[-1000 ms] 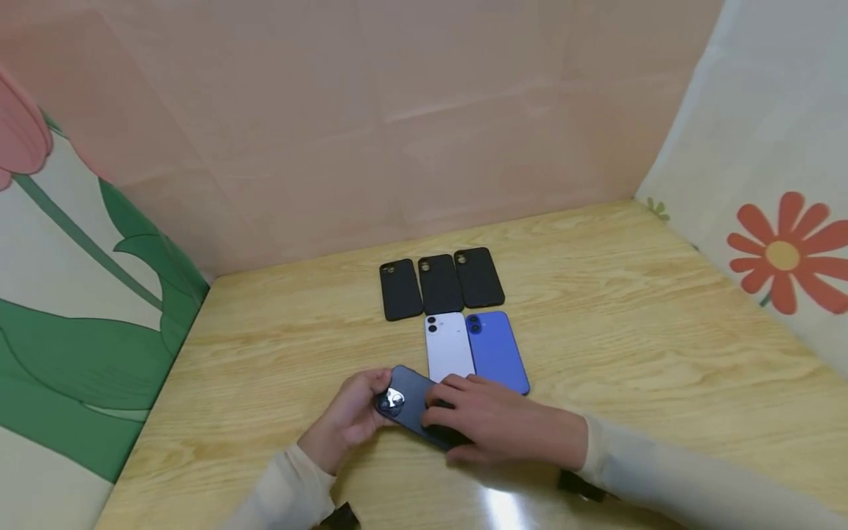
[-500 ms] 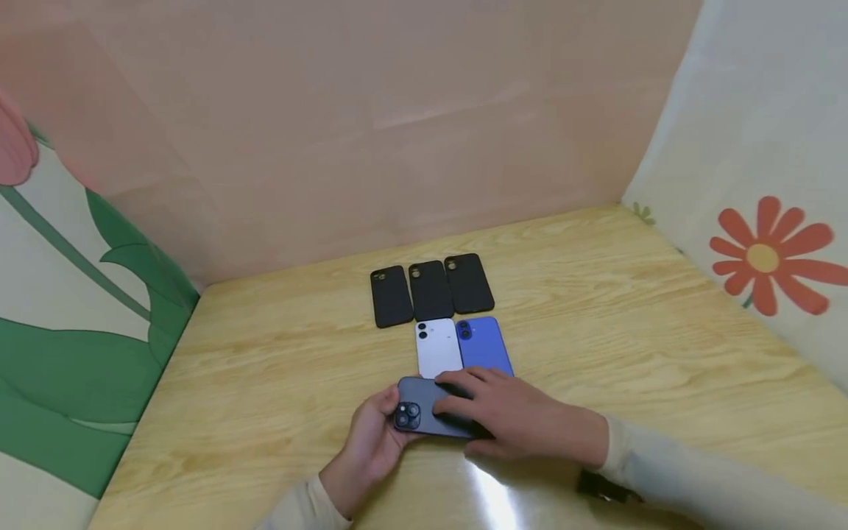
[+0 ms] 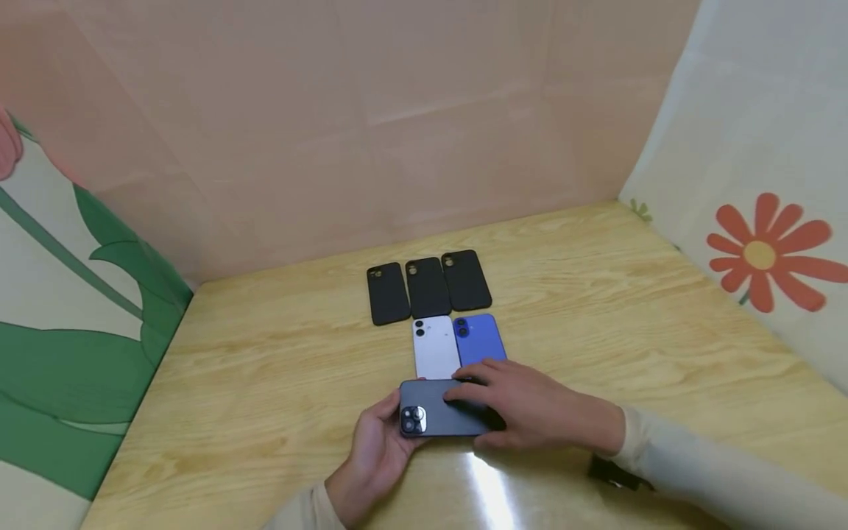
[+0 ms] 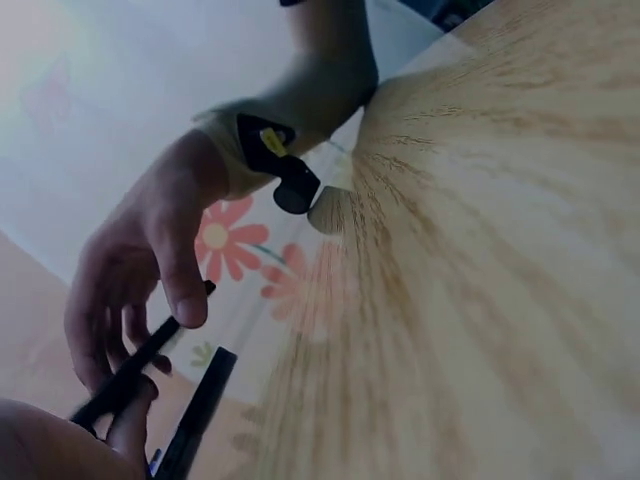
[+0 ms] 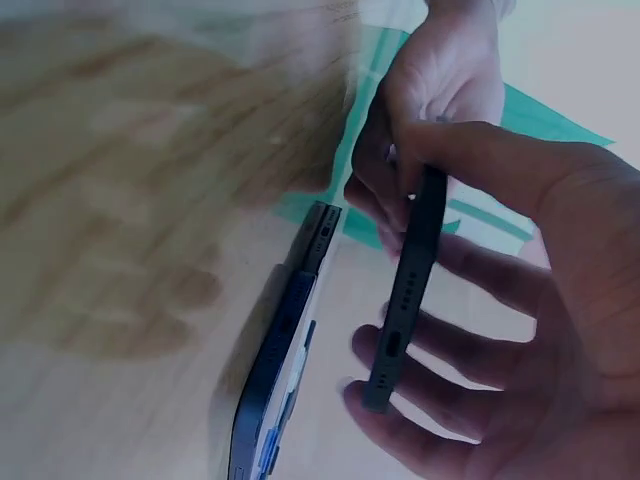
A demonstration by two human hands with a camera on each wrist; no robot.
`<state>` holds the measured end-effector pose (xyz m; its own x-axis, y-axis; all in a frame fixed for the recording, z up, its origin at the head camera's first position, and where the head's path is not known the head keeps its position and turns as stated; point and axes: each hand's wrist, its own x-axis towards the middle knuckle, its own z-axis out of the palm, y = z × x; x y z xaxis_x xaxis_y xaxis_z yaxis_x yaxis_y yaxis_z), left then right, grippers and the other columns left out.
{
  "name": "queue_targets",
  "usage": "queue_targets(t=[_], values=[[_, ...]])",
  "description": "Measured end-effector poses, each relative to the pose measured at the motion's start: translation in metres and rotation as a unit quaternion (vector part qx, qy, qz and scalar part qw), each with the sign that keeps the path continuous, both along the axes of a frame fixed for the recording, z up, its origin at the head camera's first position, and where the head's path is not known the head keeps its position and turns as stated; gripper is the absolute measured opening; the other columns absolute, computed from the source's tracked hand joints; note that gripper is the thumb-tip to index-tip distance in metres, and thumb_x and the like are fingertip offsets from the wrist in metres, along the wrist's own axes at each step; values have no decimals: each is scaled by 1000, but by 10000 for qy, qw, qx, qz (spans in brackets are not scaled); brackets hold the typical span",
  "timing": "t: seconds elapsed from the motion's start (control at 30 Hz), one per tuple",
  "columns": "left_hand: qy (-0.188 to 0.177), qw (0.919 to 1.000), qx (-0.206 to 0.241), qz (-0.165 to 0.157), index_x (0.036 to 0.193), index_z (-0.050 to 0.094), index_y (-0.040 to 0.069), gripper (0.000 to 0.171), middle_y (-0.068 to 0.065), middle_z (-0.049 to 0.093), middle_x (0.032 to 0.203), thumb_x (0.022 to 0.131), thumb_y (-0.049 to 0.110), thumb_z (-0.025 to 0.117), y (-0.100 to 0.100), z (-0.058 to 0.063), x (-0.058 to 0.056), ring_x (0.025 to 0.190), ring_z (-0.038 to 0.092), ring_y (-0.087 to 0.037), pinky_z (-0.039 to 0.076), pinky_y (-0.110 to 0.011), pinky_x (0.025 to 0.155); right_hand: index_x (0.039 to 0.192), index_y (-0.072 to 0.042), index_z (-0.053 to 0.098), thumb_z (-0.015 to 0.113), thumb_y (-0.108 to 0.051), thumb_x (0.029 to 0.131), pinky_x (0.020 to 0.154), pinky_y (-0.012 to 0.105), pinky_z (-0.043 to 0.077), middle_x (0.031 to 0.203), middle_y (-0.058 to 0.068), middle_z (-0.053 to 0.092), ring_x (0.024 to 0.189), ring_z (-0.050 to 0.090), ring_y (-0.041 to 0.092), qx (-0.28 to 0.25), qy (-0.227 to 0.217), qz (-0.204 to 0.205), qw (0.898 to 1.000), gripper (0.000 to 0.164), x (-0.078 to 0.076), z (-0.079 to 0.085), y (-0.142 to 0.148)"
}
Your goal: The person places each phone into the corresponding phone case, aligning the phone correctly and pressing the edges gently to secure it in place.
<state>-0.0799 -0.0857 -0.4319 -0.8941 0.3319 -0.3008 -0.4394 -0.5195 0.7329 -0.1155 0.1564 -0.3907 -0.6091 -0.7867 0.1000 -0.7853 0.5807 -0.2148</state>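
Observation:
A dark grey-blue smartphone (image 3: 433,407) is held sideways above the table, its back and camera lenses facing up. My left hand (image 3: 380,450) grips the camera end, thumb on top and fingers underneath. Across the other end reaches my right hand (image 3: 530,405), with fingertips on the back and thumb at the near edge. The right wrist view shows that phone's port edge (image 5: 405,300) between the thumb and spread fingers. Beyond the hands lie a white phone (image 3: 436,350) and a blue phone (image 3: 478,338), side by side, lower ends hidden by the held phone and right hand.
Behind the two phones, three black phone cases lie in a row: a left one (image 3: 389,293), a middle one (image 3: 428,287) and a right one (image 3: 467,280). The wood-grain table (image 3: 278,346) ends at a pink cloth backdrop (image 3: 424,147), with patterned cloths at both sides.
The held phone has turned from slanting to nearly level across the view. Both hands have shifted slightly right with it; the right hand's grip sits nearer the port end.

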Motion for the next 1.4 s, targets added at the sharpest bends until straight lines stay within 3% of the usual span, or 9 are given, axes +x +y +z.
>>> queue_targets(t=[0.17,0.27,0.4,0.53,0.77,0.97,1.13,1.4], values=[[-245,9955,748,-532,156,15,0,70,-18,21,164,107,48,11,-3,-1,-6,153,19,-32,19,-51,125,136,-35,56,79,-50,78,97,45,52,138,0,59,122,57,22,-48,180,61,9998,64,1,2,-1],[-293,9822,1514,-1075,158,12,6,76,-17,19,165,103,57,3,-6,-3,-6,154,15,-36,12,-55,125,136,-34,57,79,-49,78,96,45,52,138,1,60,121,57,22,-5,208,184,9996,64,2,4,-2],[-263,9579,2278,-1727,160,8,14,83,-15,17,166,97,68,-2,-8,-3,-4,154,11,-40,11,-62,123,137,-32,58,79,-50,78,94,43,54,138,1,60,119,59,20,5,184,332,9993,65,5,7,-5],[-260,9445,2609,-1978,161,10,14,91,-14,11,168,93,73,-5,-8,-4,-3,154,3,-41,8,-65,122,138,-32,58,78,-53,78,94,42,54,139,0,60,119,59,19,-40,199,346,9992,66,9,8,-6],[-332,9467,2609,-1857,161,7,13,85,-11,6,169,97,67,-5,-6,-6,-4,155,-3,-36,2,-57,125,140,-33,54,78,-53,78,96,43,52,142,-3,57,122,56,18,-134,1,201,9997,69,10,7,-8],[-488,9518,2598,-1553,160,8,9,74,-8,7,169,102,55,3,-6,-3,-4,156,-2,-29,3,-50,127,150,-33,40,75,-57,80,92,37,52,139,-8,55,122,53,12,-237,-317,-281,9988,83,12,6,-7],[-625,9564,2467,-1432,159,2,5,74,-12,9,168,103,53,7,-7,-1,-4,156,0,-30,6,-47,127,150,-24,43,70,-66,80,88,35,53,133,-4,58,116,56,12,-152,-44,-428,9990,85,12,3,-7],[-675,9529,2558,-1483,159,3,4,73,-12,23,164,103,51,5,-8,-2,-3,156,6,-30,12,-48,127,146,-19,47,70,-67,79,86,35,55,131,-3,59,112,58,13,-151,229,-378,9989,86,13,3,-8]])
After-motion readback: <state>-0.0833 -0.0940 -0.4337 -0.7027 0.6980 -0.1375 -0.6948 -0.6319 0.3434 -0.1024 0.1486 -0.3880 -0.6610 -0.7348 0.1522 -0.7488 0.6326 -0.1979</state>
